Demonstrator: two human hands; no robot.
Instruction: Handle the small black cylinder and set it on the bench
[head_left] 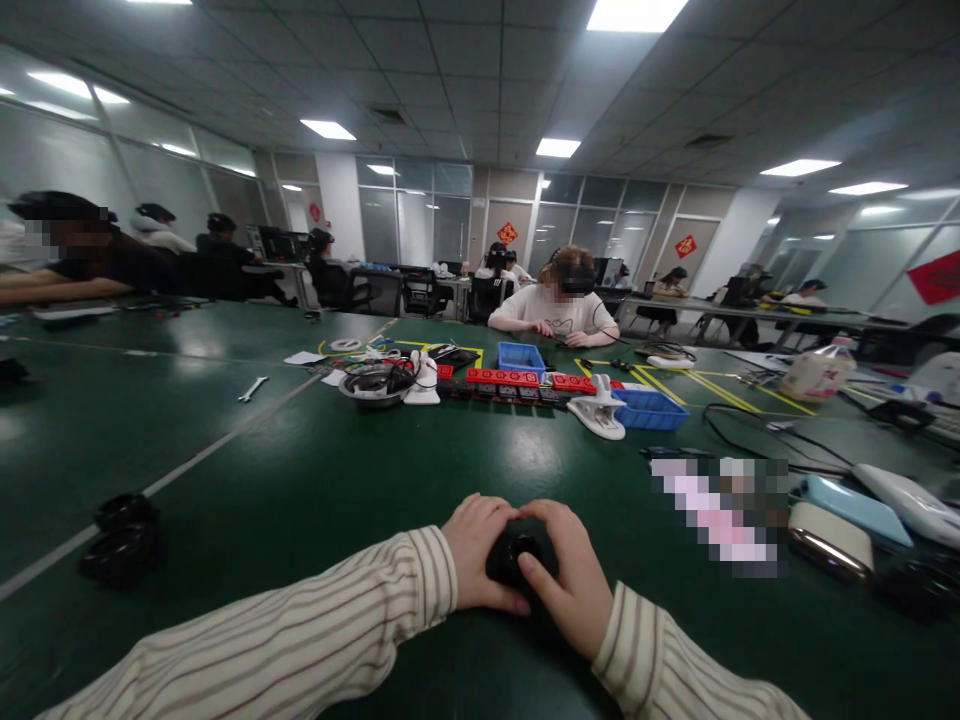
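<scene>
A small black rounded object [504, 556] with a glossy dark circle on it rests at the green tabletop in front of me. I cannot make out its exact kind. My left hand [474, 550] is curled round its left side, with the thumb low in front. From the right, my right hand [576, 580] wraps over it, the thumb against its near face and the fingers along its far side. Both hands cover much of the object. Striped cream sleeves reach to both wrists.
Black items [124, 540] lie at left, near a wrench [253, 389]. Ahead are a metal bowl [375, 385] of cables, red-and-black strips [506, 377], white clamps [600, 408] and blue bins [651, 410]. Phones and cases [831, 540] lie right. A person [555, 310] sits opposite.
</scene>
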